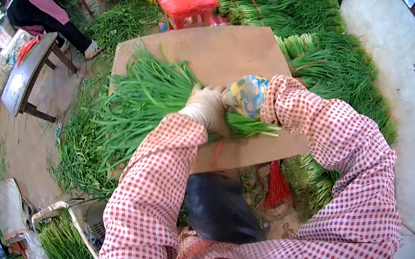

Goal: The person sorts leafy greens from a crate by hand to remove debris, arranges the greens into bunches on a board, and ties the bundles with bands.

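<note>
A large loose bunch of garlic chives point(147, 101) lies across the cardboard-covered work surface point(228, 51), leaves to the left and pale cut ends to the right. My left hand point(204, 109), in a whitish glove, is closed around the bunch near its stem end. Against it, just to the right, is my right hand point(246, 96) in a blue and yellow patterned glove, above the stem ends. Its fingers look curled, but what they grip is hidden. A red strand point(217, 152) shows at the board's near side, below my left hand.
Tied chive bundles point(337, 67) are stacked on the right. A red stool point(188, 5) stands beyond the board; a wooden bench point(30, 73) is at left. Loose greens point(79, 148) cover the floor. Red strings point(276, 186) hang below the near edge. Another person's leg point(76, 34) shows upper left.
</note>
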The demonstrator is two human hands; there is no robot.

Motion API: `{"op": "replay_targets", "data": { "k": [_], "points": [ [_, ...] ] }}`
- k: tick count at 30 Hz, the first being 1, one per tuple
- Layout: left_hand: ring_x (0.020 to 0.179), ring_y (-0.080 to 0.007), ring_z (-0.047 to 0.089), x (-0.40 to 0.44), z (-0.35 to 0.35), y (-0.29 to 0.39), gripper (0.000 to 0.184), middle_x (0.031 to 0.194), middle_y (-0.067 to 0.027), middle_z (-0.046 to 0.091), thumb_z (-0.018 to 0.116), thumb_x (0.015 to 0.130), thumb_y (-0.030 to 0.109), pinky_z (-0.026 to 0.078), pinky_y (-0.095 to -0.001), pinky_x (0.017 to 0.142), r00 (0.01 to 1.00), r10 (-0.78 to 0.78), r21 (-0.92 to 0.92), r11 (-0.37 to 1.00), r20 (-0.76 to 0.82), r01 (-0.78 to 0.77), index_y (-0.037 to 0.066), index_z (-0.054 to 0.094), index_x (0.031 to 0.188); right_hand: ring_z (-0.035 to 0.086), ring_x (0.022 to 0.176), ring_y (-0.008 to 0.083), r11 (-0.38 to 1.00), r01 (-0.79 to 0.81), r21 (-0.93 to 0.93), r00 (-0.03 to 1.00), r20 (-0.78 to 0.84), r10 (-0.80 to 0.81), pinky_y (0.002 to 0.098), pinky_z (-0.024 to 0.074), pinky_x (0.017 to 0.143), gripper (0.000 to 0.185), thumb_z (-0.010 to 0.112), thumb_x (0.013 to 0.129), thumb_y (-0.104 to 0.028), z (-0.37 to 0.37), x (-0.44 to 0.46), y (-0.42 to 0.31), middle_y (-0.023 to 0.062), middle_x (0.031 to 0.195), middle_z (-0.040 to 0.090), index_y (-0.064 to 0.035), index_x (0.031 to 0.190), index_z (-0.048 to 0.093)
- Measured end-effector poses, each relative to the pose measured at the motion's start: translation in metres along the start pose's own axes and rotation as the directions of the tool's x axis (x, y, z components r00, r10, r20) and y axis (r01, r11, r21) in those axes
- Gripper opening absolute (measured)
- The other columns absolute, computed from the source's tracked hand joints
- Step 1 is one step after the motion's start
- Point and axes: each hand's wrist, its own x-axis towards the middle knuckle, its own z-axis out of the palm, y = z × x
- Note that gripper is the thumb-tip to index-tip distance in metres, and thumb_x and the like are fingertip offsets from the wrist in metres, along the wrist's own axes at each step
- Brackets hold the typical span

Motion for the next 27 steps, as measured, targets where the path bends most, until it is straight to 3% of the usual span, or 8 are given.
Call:
{"op": "replay_targets", "data": {
  "k": [4, 8, 10, 14, 17, 20, 22, 27],
  "points": [
    [0.123, -0.0293, 0.049, -0.009, -0.019, 0.002, 0.094, 0.131, -0.0094, 0.054, 0.084, 0.05, 0.049, 0.028, -0.0492, 0.11, 0.995, 0.026, -0.113, 0.993, 0.094, -0.015, 0.021, 0.05, 0.133, 0.061, 0.087, 0.0354, 0.785, -0.103, 0.611, 0.903, -0.273, 0.331, 0.0406, 0.0497, 0.074, 0.028, 0.062, 0.078, -0.011, 0.0, -0.027, -0.022, 0.0154, 0.088, 0.061, -0.0133, 0.106, 0.062],
    [0.121, -0.0305, 0.051, -0.005, -0.002, 0.001, 0.1, 0.127, -0.0106, 0.056, 0.084, 0.048, 0.046, 0.032, -0.0486, 0.106, 0.994, 0.022, -0.101, 0.994, -0.105, -0.033, 0.018, 0.044, 0.135, 0.059, 0.09, 0.0365, 0.308, -0.228, 0.924, 0.912, 0.092, 0.399, 0.0412, 0.0501, 0.076, 0.036, 0.063, 0.079, -0.011, -0.007, -0.08, -0.092, 0.0182, 0.097, 0.058, -0.0129, 0.114, 0.059],
    [0.12, -0.031, 0.051, -0.007, -0.003, 0.002, 0.102, 0.126, -0.0109, 0.056, 0.085, 0.047, 0.045, 0.034, -0.0483, 0.104, 0.991, 0.028, -0.114, 0.993, -0.129, -0.043, 0.018, 0.042, 0.136, 0.057, 0.092, 0.0376, 0.927, -0.051, 0.371, 0.952, -0.262, 0.158, 0.0433, 0.0497, 0.078, 0.039, 0.065, 0.079, -0.014, 0.051, -0.077, -0.109, 0.0216, 0.11, 0.052, -0.0128, 0.117, 0.057],
    [0.119, -0.0316, 0.052, -0.009, -0.012, 0.006, 0.104, 0.129, -0.0128, 0.054, 0.085, 0.047, 0.044, 0.034, -0.0478, 0.103, 0.998, -0.007, -0.089, 0.996, -0.063, 0.002, 0.019, 0.039, 0.138, 0.056, 0.092, 0.0382, 0.895, 0.112, 0.432, 0.917, -0.391, 0.074, 0.0435, 0.0484, 0.082, 0.042, 0.064, 0.082, -0.023, 0.108, -0.03, -0.118, 0.0207, 0.109, 0.052, -0.0131, 0.122, 0.052],
    [0.121, -0.0316, 0.051, -0.007, -0.011, 0.005, 0.106, 0.131, -0.0124, 0.052, 0.085, 0.048, 0.044, 0.033, -0.049, 0.104, 0.997, -0.036, -0.068, 0.997, -0.068, 0.031, 0.019, 0.037, 0.139, 0.056, 0.092, 0.0311, 0.463, 0.177, 0.868, 0.887, -0.345, 0.308, 0.0373, 0.0478, 0.082, 0.038, 0.059, 0.087, -0.025, 0.184, 0.017, -0.101, 0.0169, 0.1, 0.054, -0.0118, 0.123, 0.052],
    [0.123, -0.0313, 0.05, -0.012, -0.015, 0.014, 0.107, 0.131, -0.0122, 0.052, 0.085, 0.049, 0.045, 0.032, -0.0499, 0.105, 0.998, -0.052, -0.081, 0.996, -0.04, 0.048, 0.019, 0.035, 0.14, 0.05, 0.114, 0.0386, 0.671, -0.085, 0.737, 0.952, -0.139, 0.273, 0.0435, 0.0414, 0.098, 0.033, 0.054, 0.087, -0.022, 0.103, -0.034, -0.117, 0.0175, 0.126, 0.05, -0.0127, 0.118, 0.058],
    [0.123, -0.0311, 0.049, -0.019, -0.016, 0.02, 0.108, 0.131, -0.0119, 0.052, 0.085, 0.049, 0.045, 0.031, -0.0498, 0.106, 0.996, -0.09, -0.113, 0.99, -0.008, 0.089, 0.019, 0.035, 0.141, 0.051, 0.113, 0.038, 0.9, 0.23, 0.371, 0.822, -0.568, 0.024, 0.0438, 0.0413, 0.098, 0.036, 0.054, 0.084, -0.018, 0.142, -0.024, -0.108, 0.0179, 0.124, 0.051, -0.0108, 0.119, 0.057],
    [0.125, -0.0304, 0.047, -0.017, -0.011, 0.017, 0.107, 0.132, -0.0119, 0.051, 0.085, 0.049, 0.046, 0.032, -0.049, 0.105, 0.996, -0.082, -0.148, 0.986, -0.041, 0.076, 0.018, 0.036, 0.14, 0.052, 0.111, 0.0368, 0.924, 0.126, 0.361, 0.899, -0.434, 0.047, 0.0423, 0.0435, 0.095, 0.038, 0.059, 0.08, -0.018, 0.165, -0.007, -0.111, 0.0162, 0.123, 0.052, -0.0114, 0.118, 0.059]
  ]
}}
